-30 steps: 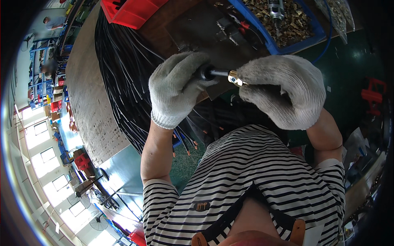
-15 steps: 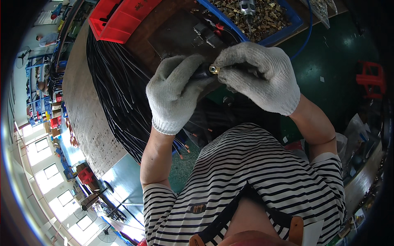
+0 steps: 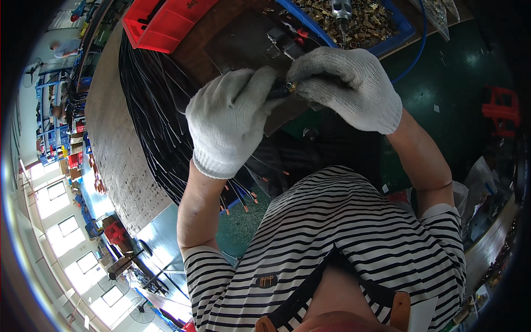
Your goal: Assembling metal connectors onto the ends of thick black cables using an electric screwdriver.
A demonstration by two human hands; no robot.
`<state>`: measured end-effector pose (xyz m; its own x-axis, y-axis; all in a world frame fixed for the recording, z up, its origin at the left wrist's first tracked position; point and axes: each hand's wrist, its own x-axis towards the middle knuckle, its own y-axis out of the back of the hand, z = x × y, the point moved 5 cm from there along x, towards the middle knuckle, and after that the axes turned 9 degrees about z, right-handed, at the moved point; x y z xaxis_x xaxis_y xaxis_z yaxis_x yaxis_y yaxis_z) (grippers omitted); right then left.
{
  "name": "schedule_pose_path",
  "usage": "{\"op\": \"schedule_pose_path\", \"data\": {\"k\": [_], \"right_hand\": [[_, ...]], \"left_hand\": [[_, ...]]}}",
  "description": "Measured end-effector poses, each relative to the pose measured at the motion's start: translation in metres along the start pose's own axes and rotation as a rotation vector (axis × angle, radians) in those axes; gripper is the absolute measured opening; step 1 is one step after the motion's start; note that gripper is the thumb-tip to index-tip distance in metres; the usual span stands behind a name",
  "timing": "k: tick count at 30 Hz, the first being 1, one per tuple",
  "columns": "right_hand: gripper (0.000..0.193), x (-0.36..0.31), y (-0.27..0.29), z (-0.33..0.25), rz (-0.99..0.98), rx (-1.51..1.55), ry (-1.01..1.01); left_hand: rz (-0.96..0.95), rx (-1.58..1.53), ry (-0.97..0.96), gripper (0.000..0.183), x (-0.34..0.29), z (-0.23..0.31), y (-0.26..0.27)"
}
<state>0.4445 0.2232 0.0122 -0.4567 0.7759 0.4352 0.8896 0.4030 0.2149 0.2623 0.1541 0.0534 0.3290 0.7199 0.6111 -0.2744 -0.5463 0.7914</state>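
Note:
Both of my hands wear whitish knitted gloves and meet above the dark work surface (image 3: 238,41). My left hand (image 3: 229,119) is closed around a black cable-like piece (image 3: 278,91), mostly hidden by the fingers. At its tip shows a small brass fitting (image 3: 292,87) with a round opening. My right hand (image 3: 354,91) pinches that fitting from the other side, thumb and fingers pressed together. Whether the fitting is fixed to the black piece, I cannot tell.
A long bundle of black cables (image 3: 146,110) with bared copper ends lies over the wooden table (image 3: 113,149). Further off are a red bin (image 3: 166,27), a blue tray (image 3: 399,34) of brass fittings, and a silver-nosed tool (image 3: 342,10) above it. A blue hose (image 3: 415,62) hangs right.
Both hands have shifted slightly up, away from my body, the left one also leftward. The brass fitting has moved up with them and shows less between the fingers.

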Motion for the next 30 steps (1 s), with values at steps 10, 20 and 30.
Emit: {"op": "schedule_pose_path", "data": {"k": [10, 20, 30], "right_hand": [[0.016, 0.021, -0.057, 0.047, 0.001, 0.213, -0.372], [0.023, 0.044, -0.091, 0.078, -0.114, 0.536, -0.416], [0.038, 0.038, -0.105, 0.076, -0.091, 0.861, -0.585]], "left_hand": [[-0.201, 0.058, 0.213, 0.034, -0.016, -0.041, -0.017], [-0.243, -0.029, 0.315, 0.039, -0.026, -0.074, -0.010], [-0.192, -0.152, 0.389, 0.042, -0.027, -0.074, -0.011]]}}
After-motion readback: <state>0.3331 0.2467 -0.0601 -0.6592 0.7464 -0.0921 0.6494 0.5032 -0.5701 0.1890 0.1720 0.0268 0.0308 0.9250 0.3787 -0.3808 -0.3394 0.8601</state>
